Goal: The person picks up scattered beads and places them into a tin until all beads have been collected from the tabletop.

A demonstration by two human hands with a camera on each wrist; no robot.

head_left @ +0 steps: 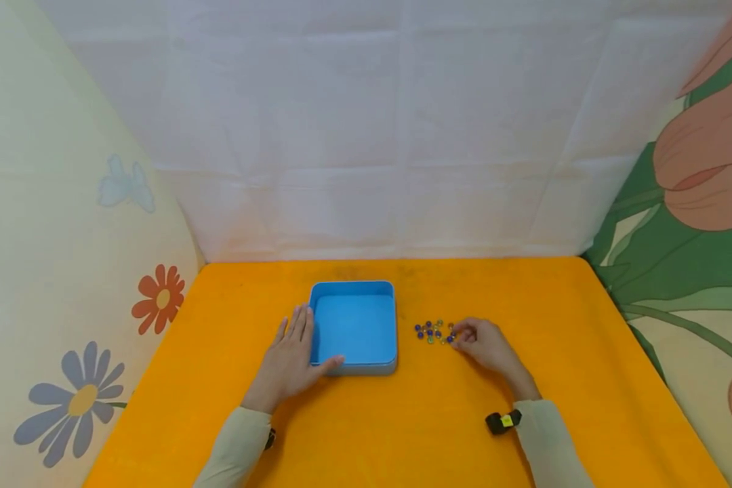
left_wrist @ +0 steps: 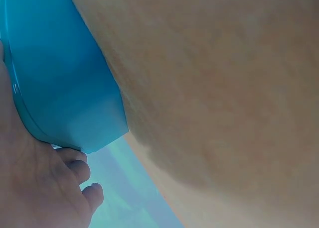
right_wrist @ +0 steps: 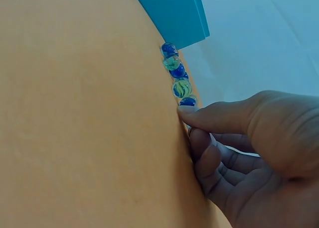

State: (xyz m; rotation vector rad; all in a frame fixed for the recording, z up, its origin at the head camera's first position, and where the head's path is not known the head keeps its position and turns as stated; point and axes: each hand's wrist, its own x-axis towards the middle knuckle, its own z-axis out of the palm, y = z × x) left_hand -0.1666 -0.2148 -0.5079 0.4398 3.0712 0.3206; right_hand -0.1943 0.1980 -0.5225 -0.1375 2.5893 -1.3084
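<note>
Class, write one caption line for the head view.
Left hand against a blue box, right hand at a cluster of marbles on an orange tabletop.

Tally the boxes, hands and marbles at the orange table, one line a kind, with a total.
Blue box: 1
Left hand and right hand: 2
Marbles: at least 10; some too small or hidden to count exactly
Total: at least 13
</note>
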